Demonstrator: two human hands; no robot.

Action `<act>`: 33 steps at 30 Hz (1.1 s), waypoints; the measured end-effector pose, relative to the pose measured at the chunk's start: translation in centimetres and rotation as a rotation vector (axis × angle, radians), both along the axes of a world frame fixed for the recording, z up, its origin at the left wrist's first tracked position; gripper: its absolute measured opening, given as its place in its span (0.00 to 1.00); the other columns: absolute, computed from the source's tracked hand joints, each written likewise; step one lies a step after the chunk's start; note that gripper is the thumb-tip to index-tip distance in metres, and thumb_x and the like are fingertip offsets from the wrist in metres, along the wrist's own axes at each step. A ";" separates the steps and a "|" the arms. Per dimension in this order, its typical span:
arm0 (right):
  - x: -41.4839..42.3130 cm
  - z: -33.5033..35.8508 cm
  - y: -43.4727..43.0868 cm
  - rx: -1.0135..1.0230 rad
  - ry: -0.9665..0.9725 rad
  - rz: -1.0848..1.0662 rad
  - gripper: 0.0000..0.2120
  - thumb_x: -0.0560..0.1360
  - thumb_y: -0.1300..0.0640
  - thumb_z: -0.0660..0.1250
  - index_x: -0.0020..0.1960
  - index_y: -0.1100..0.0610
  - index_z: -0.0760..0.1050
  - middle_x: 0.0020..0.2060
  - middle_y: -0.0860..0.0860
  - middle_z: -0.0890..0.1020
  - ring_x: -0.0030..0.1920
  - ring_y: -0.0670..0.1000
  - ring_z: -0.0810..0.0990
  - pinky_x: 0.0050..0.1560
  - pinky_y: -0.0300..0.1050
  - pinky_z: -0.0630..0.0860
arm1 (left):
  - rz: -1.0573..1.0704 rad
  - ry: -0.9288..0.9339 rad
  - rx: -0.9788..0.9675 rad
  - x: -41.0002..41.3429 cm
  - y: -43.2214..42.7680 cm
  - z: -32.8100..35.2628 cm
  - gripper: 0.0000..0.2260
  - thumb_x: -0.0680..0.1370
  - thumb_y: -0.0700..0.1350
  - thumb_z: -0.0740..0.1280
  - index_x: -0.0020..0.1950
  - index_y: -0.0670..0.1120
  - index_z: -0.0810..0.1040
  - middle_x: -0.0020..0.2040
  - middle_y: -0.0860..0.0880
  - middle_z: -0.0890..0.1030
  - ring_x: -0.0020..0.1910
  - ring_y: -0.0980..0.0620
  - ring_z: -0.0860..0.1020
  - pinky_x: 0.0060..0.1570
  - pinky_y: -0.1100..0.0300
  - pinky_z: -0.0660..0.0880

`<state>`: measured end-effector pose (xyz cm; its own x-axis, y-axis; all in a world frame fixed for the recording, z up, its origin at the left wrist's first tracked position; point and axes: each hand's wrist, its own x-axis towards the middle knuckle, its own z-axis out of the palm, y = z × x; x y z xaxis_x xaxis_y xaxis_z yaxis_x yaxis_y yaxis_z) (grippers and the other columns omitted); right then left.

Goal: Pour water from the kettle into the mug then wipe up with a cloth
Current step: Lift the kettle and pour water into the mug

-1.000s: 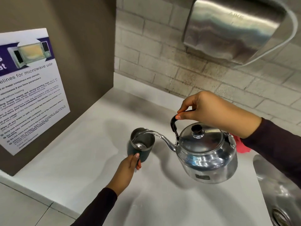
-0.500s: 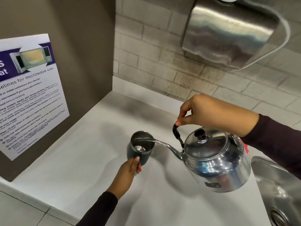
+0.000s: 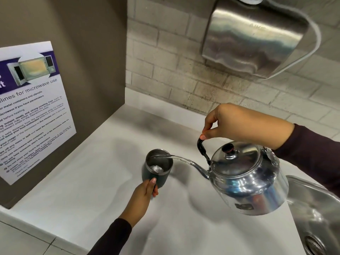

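Note:
A shiny steel kettle (image 3: pixel 244 179) hangs tilted above the white counter (image 3: pixel 92 196), its spout aimed left. My right hand (image 3: pixel 237 124) grips its black handle from above. A thin stream of water runs from the spout into a dark green mug (image 3: pixel 158 167) with a steel inside, and water shows at the mug's bottom. My left hand (image 3: pixel 141 197) holds the mug's near side low down. The mug stands on the counter. The cloth is hidden from view.
A steel sink (image 3: pixel 316 216) lies at the right, its rim just under the kettle. A steel hand dryer (image 3: pixel 255 35) hangs on the brick wall above. A brown side panel with a microwave notice (image 3: pixel 31 109) closes off the left.
The kettle has moved right and back from the mug, so the spout tip now sits outside the rim and the stream arcs across. The red item behind the kettle is no longer visible.

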<state>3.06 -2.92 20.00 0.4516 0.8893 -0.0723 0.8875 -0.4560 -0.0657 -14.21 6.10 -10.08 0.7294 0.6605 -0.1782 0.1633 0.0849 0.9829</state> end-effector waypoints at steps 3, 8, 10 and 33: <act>0.0 0.1 0.0 -0.009 -0.002 0.000 0.09 0.64 0.41 0.74 0.34 0.44 0.80 0.33 0.37 0.76 0.34 0.38 0.73 0.31 0.37 0.66 | -0.003 0.004 0.023 0.0 0.0 -0.1 0.19 0.80 0.54 0.55 0.33 0.47 0.72 0.30 0.51 0.76 0.36 0.52 0.76 0.43 0.61 0.71; -0.1 0.3 0.1 -0.035 0.010 -0.016 0.09 0.64 0.40 0.74 0.34 0.45 0.80 0.39 0.41 0.80 0.40 0.42 0.76 0.40 0.41 0.74 | 0.002 0.009 0.032 0.0 0.1 -0.3 0.19 0.80 0.55 0.55 0.32 0.48 0.72 0.29 0.51 0.76 0.37 0.51 0.77 0.43 0.61 0.71; -0.2 0.4 0.1 -0.049 0.001 -0.017 0.09 0.63 0.39 0.73 0.34 0.44 0.79 0.41 0.41 0.81 0.42 0.46 0.78 0.44 0.46 0.77 | 0.007 0.017 0.041 0.1 0.1 -0.4 0.19 0.80 0.55 0.55 0.32 0.49 0.72 0.29 0.52 0.76 0.38 0.49 0.78 0.44 0.60 0.71; -1.3 1.3 0.3 -0.089 -0.007 0.012 0.11 0.67 0.42 0.73 0.40 0.49 0.82 0.43 0.46 0.80 0.43 0.49 0.77 0.43 0.46 0.75 | 0.004 0.028 0.030 0.0 -0.1 0.1 0.20 0.80 0.54 0.55 0.33 0.47 0.71 0.30 0.50 0.77 0.37 0.51 0.77 0.43 0.60 0.71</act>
<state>1.75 -2.57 21.34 0.4414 0.8850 -0.1481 0.8934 -0.4489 -0.0194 -14.19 5.99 -9.99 0.7220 0.6684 -0.1788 0.1905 0.0564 0.9801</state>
